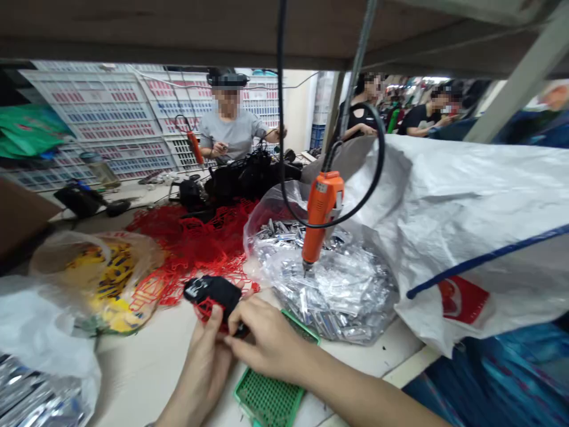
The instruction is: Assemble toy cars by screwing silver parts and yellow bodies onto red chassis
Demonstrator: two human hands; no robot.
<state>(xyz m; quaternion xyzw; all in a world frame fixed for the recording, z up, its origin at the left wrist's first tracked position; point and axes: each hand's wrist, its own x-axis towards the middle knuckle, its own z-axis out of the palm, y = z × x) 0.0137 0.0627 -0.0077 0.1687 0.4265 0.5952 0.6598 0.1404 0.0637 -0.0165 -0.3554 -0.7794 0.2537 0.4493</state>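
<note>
A black plastic part (217,292) with a bit of red on it is held up over the pale tabletop. My left hand (207,350) is closed around its lower side, the thumb on the red piece. The fingers of my right hand (264,335) are pinched at the part's lower right end, close to the left fingertips; what exactly they grip is too small to tell. Beneath my right hand lies a green perforated tray (269,397). Behind the part, a heap of red plastic pieces (191,243) spreads over the table.
An orange electric screwdriver (320,213) hangs over a clear bag of silvery pieces (329,290). Yellow pieces fill a bag (118,279) at left; a white sack (466,219) bulges at right. A person (233,124) works across the table, beside black parts (253,172).
</note>
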